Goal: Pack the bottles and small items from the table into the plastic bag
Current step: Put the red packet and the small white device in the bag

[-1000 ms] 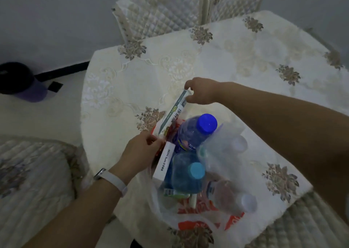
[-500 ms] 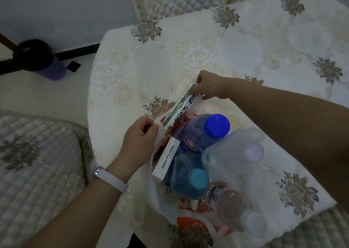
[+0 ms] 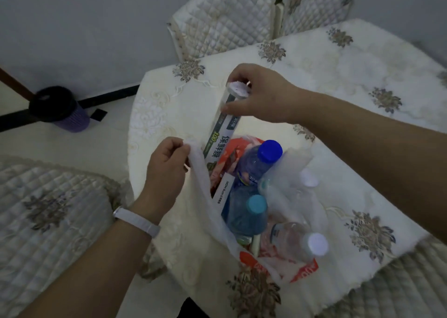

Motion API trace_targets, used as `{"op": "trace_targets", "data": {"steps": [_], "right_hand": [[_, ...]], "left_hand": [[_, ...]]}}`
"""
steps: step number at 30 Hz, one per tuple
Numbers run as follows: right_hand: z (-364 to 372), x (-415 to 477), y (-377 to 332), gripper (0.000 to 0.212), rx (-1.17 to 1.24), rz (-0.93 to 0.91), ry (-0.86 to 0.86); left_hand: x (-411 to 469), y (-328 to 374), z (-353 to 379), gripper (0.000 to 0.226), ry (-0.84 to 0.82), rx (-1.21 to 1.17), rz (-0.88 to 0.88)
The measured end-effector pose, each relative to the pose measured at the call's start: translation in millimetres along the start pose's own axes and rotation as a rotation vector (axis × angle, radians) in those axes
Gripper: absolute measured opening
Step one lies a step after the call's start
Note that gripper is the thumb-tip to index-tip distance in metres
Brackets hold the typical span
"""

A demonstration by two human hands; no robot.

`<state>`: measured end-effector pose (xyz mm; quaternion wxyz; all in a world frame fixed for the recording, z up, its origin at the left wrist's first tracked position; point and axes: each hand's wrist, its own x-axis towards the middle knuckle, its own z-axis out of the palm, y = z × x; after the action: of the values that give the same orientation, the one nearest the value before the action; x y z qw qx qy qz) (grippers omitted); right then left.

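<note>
Cream floral tablecloth (image 3: 302, 59) carries the thin white plastic bag (image 3: 208, 211), already crowded with capped clear plastic bottles (image 3: 251, 167). The left hand (image 3: 167, 170) pinches the bag's rim, likely to keep its mouth wide. The right hand (image 3: 263, 92), arched from above, clamps fingers round the long cling-film roll (image 3: 219, 134) (slanted, lower end inside).

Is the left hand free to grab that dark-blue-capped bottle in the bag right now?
Probably not yet: the left hand is pinching the bag edge open. The bottle stands close and uncovered, so letting go would leave the way clear.
</note>
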<state>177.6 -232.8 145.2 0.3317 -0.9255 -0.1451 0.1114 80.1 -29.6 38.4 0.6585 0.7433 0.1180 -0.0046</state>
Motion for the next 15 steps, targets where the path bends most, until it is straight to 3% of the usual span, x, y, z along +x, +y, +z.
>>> {"op": "trace_targets", "data": {"steps": [4, 9, 15], "right_hand": [[-2.8, -51.4, -42.3, 0.043, -0.130, -0.081, 0.080], [26.1, -100.1, -61.9, 0.033, -0.270, -0.026, -0.041], [50.8, -134.1, -50.3, 0.048, -0.300, 0.091, 0.103]], "left_hand": [[-5.7, 22.9, -9.8, 0.025, -0.060, -0.047, 0.075], [-21.9, 37.7, -20.7, 0.033, -0.196, -0.087, 0.144], [-42.3, 39.5, -20.3, 0.022, -0.367, -0.016, 0.136]]}}
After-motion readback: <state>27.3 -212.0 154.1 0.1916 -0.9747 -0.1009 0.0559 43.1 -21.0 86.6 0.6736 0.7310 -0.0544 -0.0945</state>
